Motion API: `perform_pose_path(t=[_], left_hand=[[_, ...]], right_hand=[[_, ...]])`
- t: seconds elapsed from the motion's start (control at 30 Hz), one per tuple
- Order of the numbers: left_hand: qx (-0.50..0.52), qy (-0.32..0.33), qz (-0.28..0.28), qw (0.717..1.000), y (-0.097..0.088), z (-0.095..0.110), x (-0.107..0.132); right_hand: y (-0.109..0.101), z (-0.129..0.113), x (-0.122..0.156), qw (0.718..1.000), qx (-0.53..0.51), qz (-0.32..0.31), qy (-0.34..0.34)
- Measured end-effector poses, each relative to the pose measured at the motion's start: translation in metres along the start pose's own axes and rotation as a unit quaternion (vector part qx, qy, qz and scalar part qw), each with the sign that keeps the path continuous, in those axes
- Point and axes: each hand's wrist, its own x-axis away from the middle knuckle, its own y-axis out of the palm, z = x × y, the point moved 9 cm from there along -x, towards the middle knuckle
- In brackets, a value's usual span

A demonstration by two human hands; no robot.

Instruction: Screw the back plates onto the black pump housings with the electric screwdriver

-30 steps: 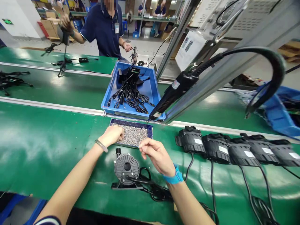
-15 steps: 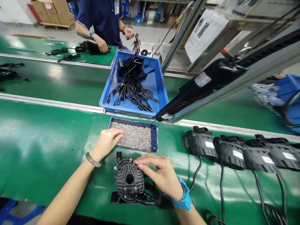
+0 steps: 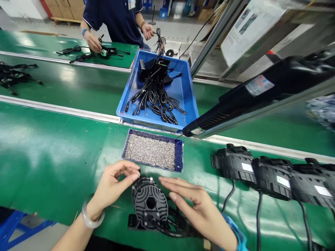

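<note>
A round black pump (image 3: 151, 204) with a ribbed face and a centre hole stands on the green bench in front of me, its cable coiled at its right. Silver screws sit at its rim. My left hand (image 3: 116, 183), wearing a bangle, is at the pump's upper left, thumb and index finger pinched on a small screw (image 3: 138, 176), mostly hidden. To the pump's right, my right hand (image 3: 195, 205) is open with its fingers stretched out, fingertips close to the upper rim. Just beyond lies a shallow blue tray (image 3: 179, 157) full of small screws.
Behind the screw tray, a blue bin (image 3: 192, 101) holds black cabled parts. A black power screwdriver (image 3: 235, 101) slants in from the right. Several black pumps (image 3: 235, 165) line the right side. Across the bench, a co-worker (image 3: 112, 21) handles cabled parts.
My left hand has come back from the screw tray to the pump's upper left. My right hand has moved off the pump's rim to the right, fingers straighter. The view has shifted slightly.
</note>
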Motion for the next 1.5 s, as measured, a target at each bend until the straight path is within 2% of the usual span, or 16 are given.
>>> perform_pose_path(t=[0.07, 0.13, 0.23, 0.33, 0.43, 0.5, 0.57, 0.63, 0.7, 0.8, 0.87, 1.0, 1.1, 1.23, 1.33, 1.5], left_hand=[[0.006, 0.019, -0.002, 1.0, 0.002, 0.006, 0.008], [-0.019, 0.048, 0.0, 0.999, 0.003, 0.013, 0.015], [-0.088, 0.099, 0.011, 0.991, 0.004, 0.024, 0.022], [-0.151, 0.169, 0.017, 0.974, 0.006, 0.036, 0.029], [-0.258, 0.239, 0.012, 0.936, 0.012, 0.039, 0.042], [-0.325, 0.277, -0.009, 0.904, 0.019, 0.034, 0.054], [-0.35, 0.297, -0.03, 0.888, 0.026, 0.027, 0.065], [-0.338, 0.286, -0.035, 0.896, 0.028, 0.02, 0.07], [-0.308, 0.237, -0.028, 0.921, 0.025, 0.011, 0.068], [-0.237, 0.175, -0.047, 0.954, 0.027, -0.003, 0.063], [-0.179, 0.197, -0.086, 0.96, 0.035, -0.006, 0.062], [-0.128, 0.268, -0.116, 0.948, 0.047, -0.011, 0.053], [-0.109, 0.297, -0.107, 0.942, 0.049, -0.015, 0.041], [-0.072, 0.324, -0.096, 0.939, 0.043, -0.016, 0.031], [-0.048, 0.308, -0.108, 0.944, 0.042, -0.018, 0.026], [-0.056, 0.229, -0.115, 0.965, 0.043, -0.028, 0.016]], right_hand=[[-0.026, 0.01, 0.002, 0.997, 0.032, 0.067, 0.028], [-0.06, 0.008, 0.0, 0.983, 0.043, 0.178, 0.03], [-0.11, -0.015, -0.007, 0.927, 0.038, 0.373, -0.016], [-0.137, -0.052, -0.028, 0.874, 0.053, 0.467, -0.119], [-0.143, -0.077, -0.06, 0.87, 0.061, 0.437, -0.221], [-0.139, -0.077, -0.083, 0.898, 0.035, 0.369, -0.238], [-0.132, -0.065, -0.101, 0.928, -0.016, 0.305, -0.212], [-0.127, -0.051, -0.108, 0.938, -0.067, 0.287, -0.181], [-0.124, -0.042, -0.106, 0.934, -0.097, 0.306, -0.155], [-0.12, -0.046, -0.094, 0.915, -0.137, 0.331, -0.184], [-0.117, -0.054, -0.083, 0.905, -0.19, 0.322, -0.203], [-0.11, -0.082, -0.057, 0.903, -0.286, 0.27, -0.173], [-0.103, -0.124, -0.039, 0.908, -0.317, 0.221, -0.161], [-0.08, -0.172, -0.031, 0.927, -0.312, 0.158, -0.139], [-0.067, -0.186, -0.03, 0.918, -0.318, 0.167, -0.167], [-0.043, -0.18, -0.033, 0.917, -0.314, 0.17, -0.175]])
